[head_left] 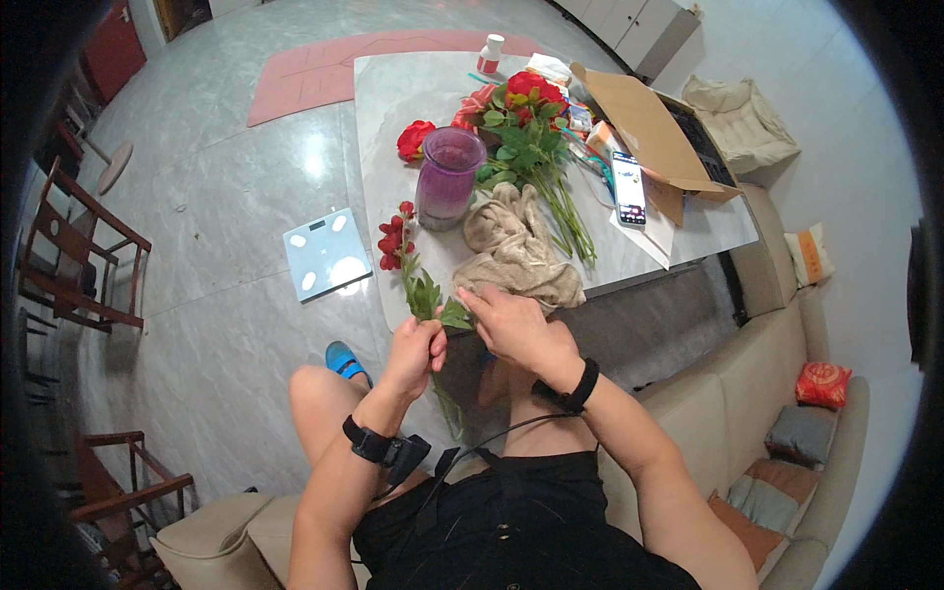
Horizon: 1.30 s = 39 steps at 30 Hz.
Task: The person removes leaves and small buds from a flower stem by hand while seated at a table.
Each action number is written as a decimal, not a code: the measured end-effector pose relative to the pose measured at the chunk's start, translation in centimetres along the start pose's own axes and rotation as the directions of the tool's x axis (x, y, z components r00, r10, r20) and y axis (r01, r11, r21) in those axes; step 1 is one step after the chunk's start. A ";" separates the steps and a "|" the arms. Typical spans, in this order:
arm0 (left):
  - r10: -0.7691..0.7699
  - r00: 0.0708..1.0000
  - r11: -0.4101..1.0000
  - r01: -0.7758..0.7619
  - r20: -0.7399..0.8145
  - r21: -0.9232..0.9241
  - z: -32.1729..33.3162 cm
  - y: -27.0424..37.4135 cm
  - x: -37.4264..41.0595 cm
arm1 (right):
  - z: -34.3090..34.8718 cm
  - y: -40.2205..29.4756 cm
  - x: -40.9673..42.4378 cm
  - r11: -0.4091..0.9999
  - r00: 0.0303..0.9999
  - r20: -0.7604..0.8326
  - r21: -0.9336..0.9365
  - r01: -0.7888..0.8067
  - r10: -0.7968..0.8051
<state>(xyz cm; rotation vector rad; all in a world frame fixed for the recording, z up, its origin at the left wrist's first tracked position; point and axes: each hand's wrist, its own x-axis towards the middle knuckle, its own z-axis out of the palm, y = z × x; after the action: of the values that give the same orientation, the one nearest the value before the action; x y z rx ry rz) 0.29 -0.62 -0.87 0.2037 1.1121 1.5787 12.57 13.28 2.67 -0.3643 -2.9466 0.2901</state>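
My left hand [417, 352] grips the green stem of an artificial flower spray [396, 237] with small dark red blooms, its leaves just above my fingers and its lower stem hanging below. My right hand [516, 330] is at the near edge of a crumpled beige cloth [516, 254], its fingertips by the leaves; whether it pinches the cloth is unclear. Behind the cloth stands a purple glass vase [448, 177]. Long-stemmed artificial red flowers [532, 92] lie right of the vase, and a red bloom [415, 140] lies to its left.
On the marble-look table [383, 88] are a white bottle [490, 54], a smartphone [628, 189] and an opened cardboard box [649, 133]. A bathroom scale [327, 254] lies on the floor at left, a pink mat [302, 81] beyond the table. A beige sofa [700, 398] runs along the right.
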 end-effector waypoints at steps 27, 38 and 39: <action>-0.008 1.000 1.000 0.008 0.014 0.014 -0.8 -0.5 0.2 | -1.0 0.0 -0.2 0.979 0.980 -0.018 0.053 -0.197 0.198; -0.026 0.996 1.000 0.027 0.081 -0.011 -0.1 -1.3 0.6 | -1.4 -1.1 -1.0 0.990 0.998 0.040 0.137 0.035 -0.041; -0.037 0.996 0.999 0.039 0.081 -0.022 0.1 -1.3 0.6 | -0.9 -0.7 -1.1 0.994 1.000 0.022 0.113 0.007 -0.009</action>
<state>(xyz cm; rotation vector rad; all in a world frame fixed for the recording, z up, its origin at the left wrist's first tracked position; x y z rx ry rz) 1.03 -0.19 -2.04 0.2271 1.0281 1.5358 13.65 12.43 3.54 -0.3357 -2.9364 0.4609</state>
